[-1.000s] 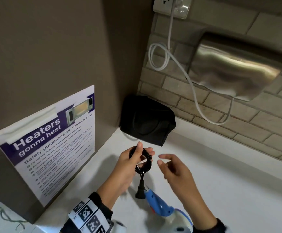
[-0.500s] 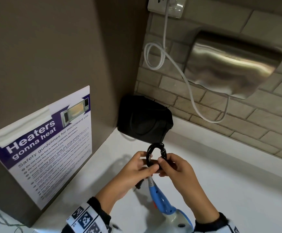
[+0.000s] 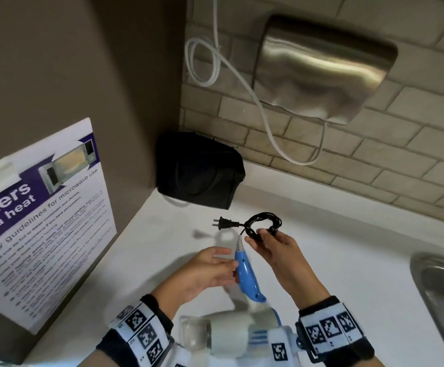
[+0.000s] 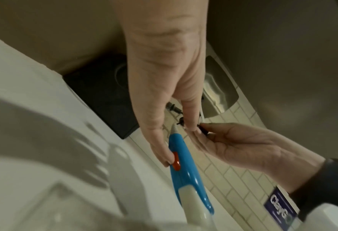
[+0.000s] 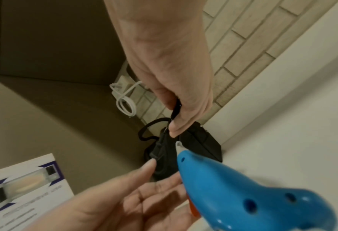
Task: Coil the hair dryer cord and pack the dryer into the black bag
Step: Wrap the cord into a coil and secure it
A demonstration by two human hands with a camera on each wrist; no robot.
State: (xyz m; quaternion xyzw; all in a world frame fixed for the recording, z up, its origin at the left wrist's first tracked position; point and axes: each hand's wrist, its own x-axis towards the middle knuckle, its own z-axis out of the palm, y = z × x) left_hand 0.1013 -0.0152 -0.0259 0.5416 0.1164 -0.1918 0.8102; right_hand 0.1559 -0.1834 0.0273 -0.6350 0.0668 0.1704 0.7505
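Note:
The hair dryer has a blue handle (image 3: pixel 246 274) and a white body (image 3: pixel 228 337) low in the head view, just in front of me. Its black cord (image 3: pixel 263 225) is wound into a small coil above the handle, and the plug (image 3: pixel 222 223) sticks out to the left. My right hand (image 3: pixel 264 241) pinches the coil between thumb and fingers, as the right wrist view shows (image 5: pixel 174 125). With fingers fairly straight, my left hand (image 3: pixel 226 263) touches the handle, its thumb beside the orange switch (image 4: pixel 176 162). The black bag (image 3: pixel 199 170) stands in the far corner, apart from both hands.
A steel hand dryer (image 3: pixel 321 67) hangs on the brick wall, with a looped white cable (image 3: pixel 215 62) beside it. A microwave poster (image 3: pixel 38 221) leans on the left wall. A metal sink (image 3: pixel 443 300) lies at the right edge of the white counter (image 3: pixel 334 247).
The coil has passed from my left hand, through both hands, to my right hand alone. My left hand dropped to the blue handle, and the plug now points left.

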